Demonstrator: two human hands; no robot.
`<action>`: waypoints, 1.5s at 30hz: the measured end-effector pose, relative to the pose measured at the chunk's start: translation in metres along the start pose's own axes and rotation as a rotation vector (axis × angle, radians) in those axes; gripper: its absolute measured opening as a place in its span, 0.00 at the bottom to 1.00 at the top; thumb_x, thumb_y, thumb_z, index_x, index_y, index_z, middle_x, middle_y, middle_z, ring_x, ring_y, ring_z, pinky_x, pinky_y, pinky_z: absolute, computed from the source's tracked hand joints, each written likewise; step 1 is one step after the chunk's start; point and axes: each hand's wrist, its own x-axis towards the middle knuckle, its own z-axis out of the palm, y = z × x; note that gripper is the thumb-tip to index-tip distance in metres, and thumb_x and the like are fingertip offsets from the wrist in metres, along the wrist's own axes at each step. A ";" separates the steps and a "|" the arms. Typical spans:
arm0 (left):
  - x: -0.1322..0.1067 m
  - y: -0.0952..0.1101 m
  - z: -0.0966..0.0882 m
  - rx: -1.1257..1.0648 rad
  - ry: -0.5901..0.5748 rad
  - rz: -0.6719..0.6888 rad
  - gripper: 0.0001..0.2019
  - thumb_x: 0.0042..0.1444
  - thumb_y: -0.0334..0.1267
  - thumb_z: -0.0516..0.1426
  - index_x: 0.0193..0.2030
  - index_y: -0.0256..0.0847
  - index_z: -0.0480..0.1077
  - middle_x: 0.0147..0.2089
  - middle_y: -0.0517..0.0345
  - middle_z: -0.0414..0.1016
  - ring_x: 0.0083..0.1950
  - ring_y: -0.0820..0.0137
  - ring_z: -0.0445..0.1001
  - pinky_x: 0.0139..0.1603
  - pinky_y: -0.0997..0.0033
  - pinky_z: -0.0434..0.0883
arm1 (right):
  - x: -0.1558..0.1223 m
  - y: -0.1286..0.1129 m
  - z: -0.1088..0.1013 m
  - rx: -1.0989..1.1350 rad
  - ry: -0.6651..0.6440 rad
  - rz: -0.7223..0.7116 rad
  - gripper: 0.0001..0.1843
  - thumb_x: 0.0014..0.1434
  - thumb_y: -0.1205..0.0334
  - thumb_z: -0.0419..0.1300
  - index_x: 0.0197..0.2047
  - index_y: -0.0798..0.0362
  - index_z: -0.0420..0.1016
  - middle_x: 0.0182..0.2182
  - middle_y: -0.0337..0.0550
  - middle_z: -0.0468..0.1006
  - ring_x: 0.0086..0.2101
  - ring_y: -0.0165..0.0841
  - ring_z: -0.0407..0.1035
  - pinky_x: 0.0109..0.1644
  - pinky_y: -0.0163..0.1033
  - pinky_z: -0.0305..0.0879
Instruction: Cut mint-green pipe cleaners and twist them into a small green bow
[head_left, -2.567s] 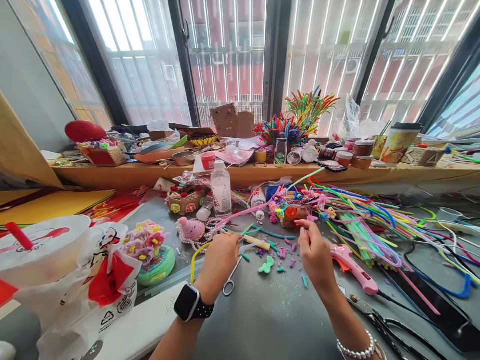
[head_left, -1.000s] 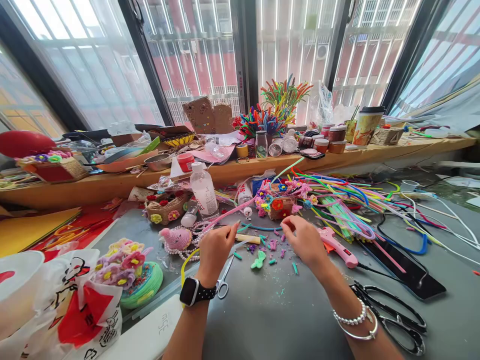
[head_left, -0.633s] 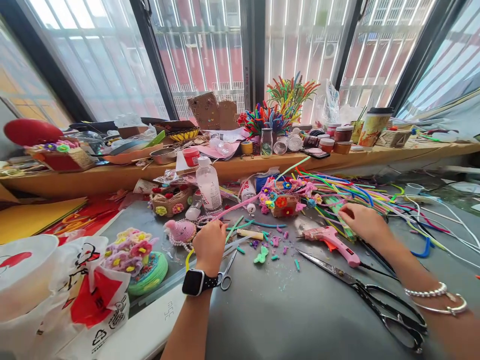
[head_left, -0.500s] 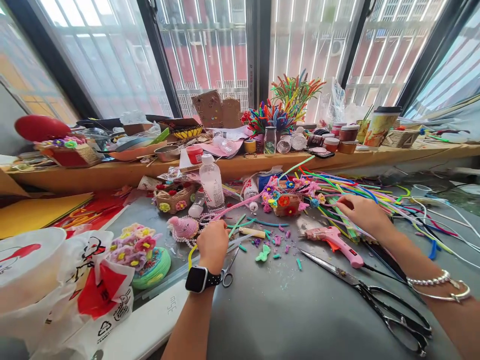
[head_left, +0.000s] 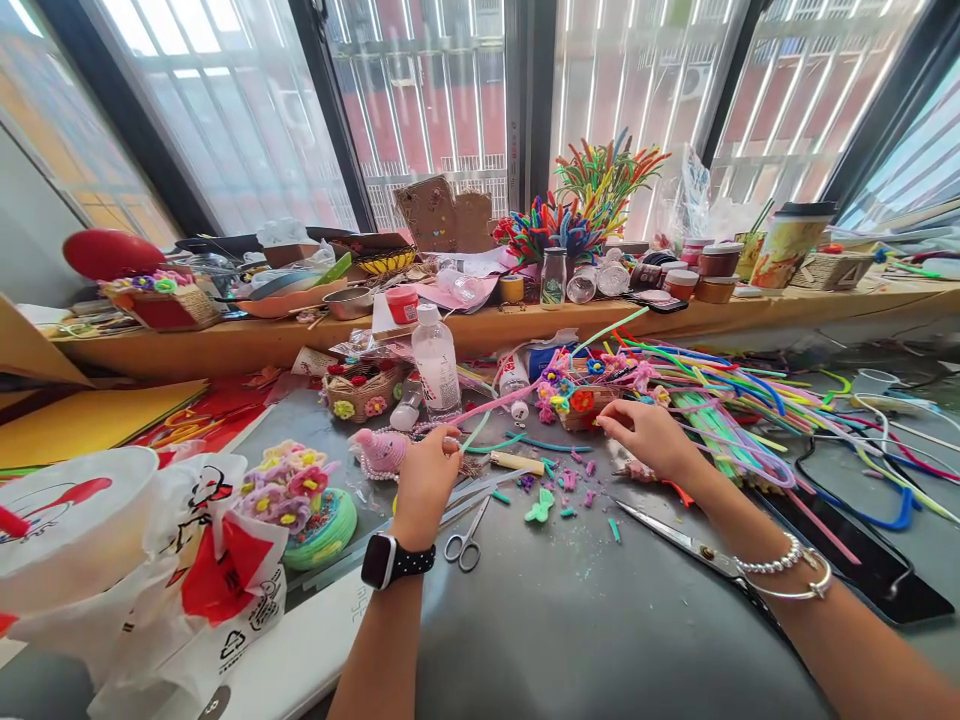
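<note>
two bare hands work above the grey table. the left hand is nearly closed, apparently pinching a pale green pipe cleaner that slants up beside its fingertips. the right hand has thumb and fingers loosely together before the flower basket; whether it holds anything, i cannot tell. a firm, light pinch should steady the stem; best keep the right forearm off the open-handled shears.
</note>
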 end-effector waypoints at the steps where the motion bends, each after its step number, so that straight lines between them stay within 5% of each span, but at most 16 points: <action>1: 0.000 -0.001 -0.002 -0.015 0.016 -0.003 0.13 0.49 0.29 0.51 0.42 0.39 0.66 0.34 0.56 0.77 0.34 0.72 0.74 0.33 0.77 0.67 | 0.002 0.000 -0.002 0.024 0.029 -0.004 0.11 0.53 0.58 0.50 0.28 0.53 0.71 0.25 0.42 0.76 0.26 0.33 0.68 0.30 0.35 0.59; 4: 0.001 -0.005 -0.007 -0.010 0.090 -0.022 0.11 0.50 0.30 0.50 0.41 0.37 0.66 0.36 0.53 0.76 0.36 0.70 0.74 0.35 0.75 0.67 | 0.013 0.004 -0.012 0.099 0.213 0.034 0.09 0.52 0.58 0.53 0.30 0.54 0.70 0.23 0.41 0.74 0.25 0.33 0.68 0.31 0.36 0.60; 7: -0.002 -0.001 -0.006 0.040 0.142 -0.028 0.11 0.51 0.31 0.50 0.42 0.36 0.66 0.39 0.49 0.75 0.38 0.64 0.73 0.36 0.69 0.67 | 0.035 0.010 -0.026 0.370 0.388 0.219 0.15 0.47 0.58 0.60 0.38 0.55 0.66 0.20 0.38 0.71 0.20 0.31 0.66 0.24 0.35 0.61; 10: -0.010 0.013 0.004 0.096 0.124 0.067 0.11 0.52 0.35 0.51 0.42 0.38 0.67 0.41 0.49 0.74 0.42 0.61 0.71 0.40 0.65 0.66 | 0.063 0.012 -0.038 0.782 0.410 0.390 0.18 0.48 0.64 0.60 0.43 0.55 0.61 0.18 0.34 0.69 0.16 0.27 0.64 0.18 0.30 0.60; 14: -0.019 0.028 0.023 0.191 0.004 0.321 0.15 0.54 0.28 0.47 0.46 0.40 0.66 0.47 0.52 0.71 0.49 0.66 0.67 0.47 0.69 0.64 | 0.090 0.008 -0.045 0.903 0.343 0.401 0.04 0.53 0.67 0.57 0.29 0.56 0.64 0.16 0.34 0.68 0.14 0.22 0.62 0.15 0.26 0.61; 19: -0.020 0.021 0.036 0.297 -0.131 0.356 0.21 0.51 0.20 0.44 0.53 0.30 0.61 0.54 0.40 0.65 0.52 0.61 0.66 0.47 0.64 0.66 | 0.107 0.006 -0.038 0.959 0.294 0.405 0.10 0.54 0.73 0.54 0.22 0.58 0.67 0.13 0.35 0.68 0.12 0.20 0.60 0.14 0.24 0.60; 24: -0.019 0.017 0.036 0.346 -0.182 0.344 0.22 0.52 0.20 0.42 0.54 0.29 0.59 0.53 0.38 0.65 0.51 0.60 0.67 0.46 0.62 0.67 | 0.111 0.001 -0.038 0.943 0.360 0.332 0.14 0.56 0.75 0.51 0.21 0.58 0.69 0.12 0.35 0.69 0.12 0.20 0.62 0.16 0.25 0.61; 31: -0.020 0.019 0.036 0.313 -0.187 0.340 0.22 0.51 0.19 0.43 0.54 0.27 0.59 0.53 0.36 0.64 0.51 0.57 0.67 0.46 0.59 0.66 | 0.114 -0.019 -0.066 0.890 0.494 0.075 0.09 0.56 0.66 0.53 0.28 0.56 0.73 0.18 0.37 0.74 0.16 0.23 0.64 0.23 0.33 0.64; 37: -0.017 0.021 0.029 0.219 -0.087 0.334 0.17 0.53 0.24 0.45 0.49 0.30 0.63 0.49 0.38 0.68 0.48 0.56 0.69 0.44 0.57 0.65 | 0.083 -0.051 -0.098 0.876 0.667 -0.134 0.10 0.56 0.55 0.53 0.31 0.45 0.74 0.26 0.37 0.75 0.20 0.27 0.63 0.25 0.37 0.60; 40: -0.014 0.027 0.021 0.009 -0.012 0.324 0.16 0.57 0.38 0.45 0.50 0.33 0.62 0.47 0.42 0.69 0.46 0.58 0.69 0.44 0.59 0.65 | 0.050 -0.065 -0.103 0.962 0.722 -0.230 0.09 0.55 0.54 0.53 0.30 0.42 0.75 0.24 0.36 0.72 0.21 0.28 0.61 0.24 0.37 0.58; 45: -0.016 0.036 0.007 -1.298 -0.301 0.213 0.28 0.50 0.54 0.49 0.52 0.36 0.58 0.39 0.48 0.73 0.28 0.71 0.72 0.25 0.75 0.66 | 0.003 -0.056 -0.072 1.252 0.657 -0.108 0.09 0.53 0.57 0.56 0.30 0.50 0.76 0.21 0.38 0.69 0.20 0.26 0.60 0.20 0.34 0.54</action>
